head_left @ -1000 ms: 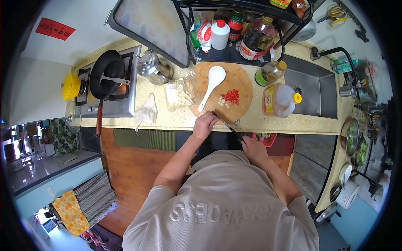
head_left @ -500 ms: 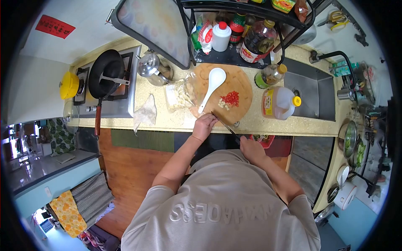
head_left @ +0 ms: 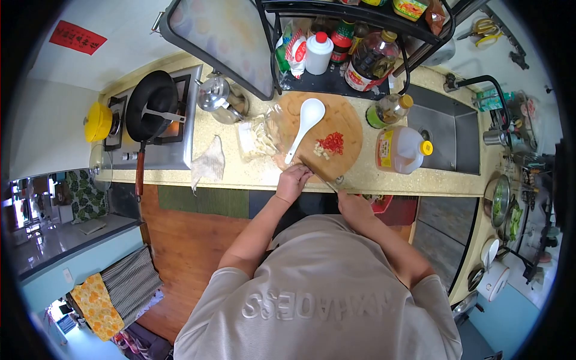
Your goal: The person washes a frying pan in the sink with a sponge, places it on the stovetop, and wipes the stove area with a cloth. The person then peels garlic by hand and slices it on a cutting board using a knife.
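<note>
My right hand (head_left: 355, 207) is closed on the handle of a knife (head_left: 322, 179), whose blade slants up and left over the front edge of the round wooden board (head_left: 351, 129). Beside the blade, my left hand (head_left: 293, 182) has its fingers pressed together at the board's front left edge; what they hold, if anything, is hidden. Chopped red pieces (head_left: 331, 143) and small pale pieces (head_left: 321, 150) lie on the board. A white spoon (head_left: 310, 117) rests to their left. The plastic bag of pale pieces (head_left: 258, 138) touches the board's left side.
Left are a wok (head_left: 150, 102) on the stove, a steel kettle (head_left: 217, 96) and a cloth (head_left: 209, 162). Right are a green-labelled bottle (head_left: 389, 111), a large jug (head_left: 401, 150) and the sink (head_left: 459, 132). A black rack (head_left: 336, 81) stands behind the board.
My right hand has moved slightly left with the knife, nearer to my left hand. My left hand stays almost in place. The view has shifted a little.
</note>
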Tool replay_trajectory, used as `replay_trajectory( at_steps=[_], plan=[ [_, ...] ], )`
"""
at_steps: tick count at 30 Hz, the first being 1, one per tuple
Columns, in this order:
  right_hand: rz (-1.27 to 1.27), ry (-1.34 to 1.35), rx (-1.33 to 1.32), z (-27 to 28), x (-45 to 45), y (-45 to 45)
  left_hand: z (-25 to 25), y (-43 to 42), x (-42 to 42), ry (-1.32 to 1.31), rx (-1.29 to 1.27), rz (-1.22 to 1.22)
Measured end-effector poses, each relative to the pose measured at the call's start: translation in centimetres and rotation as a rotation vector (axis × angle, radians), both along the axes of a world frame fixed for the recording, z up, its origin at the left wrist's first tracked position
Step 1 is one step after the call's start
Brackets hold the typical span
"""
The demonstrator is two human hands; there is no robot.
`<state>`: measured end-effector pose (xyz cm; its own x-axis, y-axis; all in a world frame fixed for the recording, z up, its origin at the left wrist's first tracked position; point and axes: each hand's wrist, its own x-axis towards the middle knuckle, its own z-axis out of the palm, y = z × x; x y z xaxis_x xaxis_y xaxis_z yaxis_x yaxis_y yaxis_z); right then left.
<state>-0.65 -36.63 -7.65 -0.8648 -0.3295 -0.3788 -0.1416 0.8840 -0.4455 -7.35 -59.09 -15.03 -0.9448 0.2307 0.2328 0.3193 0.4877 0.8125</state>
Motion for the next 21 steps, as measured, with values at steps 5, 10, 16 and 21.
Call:
replay_trajectory(
  at_steps=[5, 10, 16, 21],
  plan=[
    [-0.044, -0.007, 0.008, -3.2, 0.8, -0.4, 0.5, 0.2, 0.4, 0.013, -0.020, 0.008],
    [-0.109, 0.058, -0.072, -4.4, 1.8, -0.2, 0.9, 0.4, 0.7, 0.048, -0.079, 0.001],
    [-0.121, 0.040, -0.110, -3.6, 1.3, -0.5, 1.3, -0.1, -0.1, 0.183, -0.168, -0.118],
    [-0.193, 0.030, -0.224, -2.6, 1.3, -0.6, -0.2, -0.9, 0.6, 0.154, -0.171, -0.101]
  ],
)
